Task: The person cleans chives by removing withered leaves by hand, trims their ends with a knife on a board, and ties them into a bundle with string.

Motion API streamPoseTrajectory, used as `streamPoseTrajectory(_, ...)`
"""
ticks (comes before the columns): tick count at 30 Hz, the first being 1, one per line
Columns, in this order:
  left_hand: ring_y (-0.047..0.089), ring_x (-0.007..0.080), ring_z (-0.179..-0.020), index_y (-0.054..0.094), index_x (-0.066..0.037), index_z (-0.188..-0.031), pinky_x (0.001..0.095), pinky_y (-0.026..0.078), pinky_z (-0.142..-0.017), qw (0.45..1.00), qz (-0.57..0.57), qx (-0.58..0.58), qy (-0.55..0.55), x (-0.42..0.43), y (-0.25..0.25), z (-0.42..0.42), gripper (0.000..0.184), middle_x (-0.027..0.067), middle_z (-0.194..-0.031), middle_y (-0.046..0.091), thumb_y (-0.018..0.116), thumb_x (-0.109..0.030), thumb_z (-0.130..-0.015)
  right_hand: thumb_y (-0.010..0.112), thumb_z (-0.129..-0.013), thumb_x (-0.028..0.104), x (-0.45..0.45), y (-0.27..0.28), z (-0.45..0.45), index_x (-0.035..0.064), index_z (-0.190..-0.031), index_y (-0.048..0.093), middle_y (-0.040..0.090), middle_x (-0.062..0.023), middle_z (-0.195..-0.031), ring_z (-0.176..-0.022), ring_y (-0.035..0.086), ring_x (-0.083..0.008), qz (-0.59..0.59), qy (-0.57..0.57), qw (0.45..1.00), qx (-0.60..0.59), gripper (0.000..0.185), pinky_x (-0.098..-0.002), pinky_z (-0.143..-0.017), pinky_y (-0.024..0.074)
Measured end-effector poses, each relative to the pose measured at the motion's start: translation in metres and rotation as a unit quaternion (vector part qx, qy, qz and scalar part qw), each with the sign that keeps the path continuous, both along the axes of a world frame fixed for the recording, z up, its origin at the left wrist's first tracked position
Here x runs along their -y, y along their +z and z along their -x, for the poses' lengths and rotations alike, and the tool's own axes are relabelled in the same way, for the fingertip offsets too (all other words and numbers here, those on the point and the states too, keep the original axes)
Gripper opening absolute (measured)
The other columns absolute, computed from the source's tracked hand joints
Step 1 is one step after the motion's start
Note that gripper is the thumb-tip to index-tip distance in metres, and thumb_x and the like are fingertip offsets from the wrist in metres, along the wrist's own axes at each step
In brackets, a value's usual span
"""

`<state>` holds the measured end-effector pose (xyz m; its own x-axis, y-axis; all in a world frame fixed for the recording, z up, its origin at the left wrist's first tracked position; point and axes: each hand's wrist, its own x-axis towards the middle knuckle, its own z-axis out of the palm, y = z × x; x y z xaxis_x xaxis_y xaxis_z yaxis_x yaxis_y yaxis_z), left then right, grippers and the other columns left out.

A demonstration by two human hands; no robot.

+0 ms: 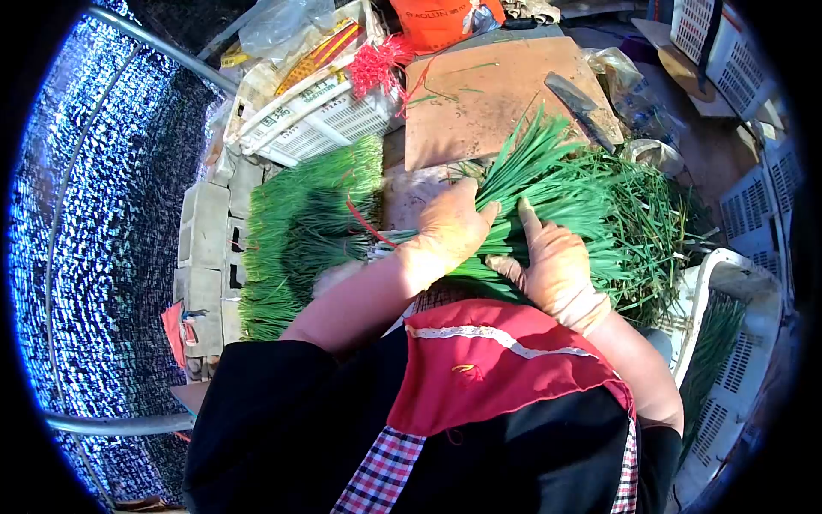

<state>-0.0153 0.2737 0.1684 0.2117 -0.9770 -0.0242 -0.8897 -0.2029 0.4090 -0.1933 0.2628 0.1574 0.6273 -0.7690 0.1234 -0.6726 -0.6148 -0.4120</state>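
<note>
Both hands wear thin pale gloves. My left hand (452, 224) is closed round a bunch of chives (535, 167), its thumb and forefinger pressed together at the near side. The long green leaves fan out up and to the right. My right hand (558, 267) lies over the same bunch, thumb and forefinger apart; its other fingers are partly hidden and seem curled on the leaves. Just left of my left hand, a red tie (368, 221) crosses pale stems. Beyond it stand rows of upright chives (312, 227). Looser, tangled chives (655, 227) lie to the right.
A brown board (479, 98) lies ahead, with a knife (582, 107) at its right side. A white crate (317, 111) with red string (377, 67) stands at back left. Another white crate (741, 368) is at right. Concrete blocks (204, 231) border the left.
</note>
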Motion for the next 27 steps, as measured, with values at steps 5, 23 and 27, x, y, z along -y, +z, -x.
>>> streamPoseTrajectory(5,0.056,0.0373,-0.097,0.056,0.0,-0.107,0.0428,0.043,-0.084,0.994,0.099,-0.045,-0.003,0.004,0.003,0.0,0.042,0.0213,-0.099,0.061,0.072,-0.017,-0.072,0.054,-0.074,0.068,-0.013,0.002,0.004,-0.0007,-0.132,0.045,0.06,-0.0132,-0.083,-0.073,0.058,-0.0266,0.037,-0.007,0.996,-0.085,0.091,-0.0393,-0.063,0.0452)
streamPoseTrajectory(23,0.059,0.0412,-0.097,0.044,-0.001,-0.12,0.0441,0.048,-0.081,0.999,0.021,-0.039,0.018,-0.004,0.007,0.021,0.047,0.0247,-0.102,0.06,0.065,-0.014,-0.081,0.072,-0.072,0.024,0.042,-0.018,0.015,0.0109,-0.104,0.062,0.062,-0.0143,-0.09,-0.077,0.061,-0.0339,0.062,-0.126,0.988,0.058,0.036,-0.0418,-0.069,0.0493)
streamPoseTrajectory(27,0.058,0.0403,-0.1,0.045,-0.002,-0.12,0.0437,0.047,-0.084,0.997,0.024,-0.065,0.022,-0.001,0.006,0.018,0.046,0.0245,-0.104,0.06,0.065,-0.014,-0.08,0.07,-0.072,0.022,0.052,-0.019,0.012,0.0114,-0.096,0.066,0.063,-0.0132,-0.089,-0.079,0.062,-0.0333,0.017,-0.089,0.995,0.04,0.026,-0.0426,-0.07,0.0501)
